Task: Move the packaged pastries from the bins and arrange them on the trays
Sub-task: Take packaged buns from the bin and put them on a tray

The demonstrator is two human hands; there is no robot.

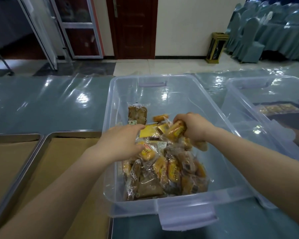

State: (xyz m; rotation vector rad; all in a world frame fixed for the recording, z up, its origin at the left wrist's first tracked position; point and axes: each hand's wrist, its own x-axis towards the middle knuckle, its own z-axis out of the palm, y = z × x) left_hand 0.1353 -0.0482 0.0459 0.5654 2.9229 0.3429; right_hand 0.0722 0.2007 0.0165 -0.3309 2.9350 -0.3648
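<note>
1. The packaged pastries are heaped in the near half of the clear bin, right of the paper-lined trays.
2. The left hand is laid on the heap's far left part, fingers straightened.
3. One yellow-labelled pastry is gripped in the curled right hand at the heap's far right.

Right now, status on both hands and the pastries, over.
Right hand gripping a wrapped pastry in the clear bin. Left hand open on the pile. No pastries seen on trays. Path clear.
</note>
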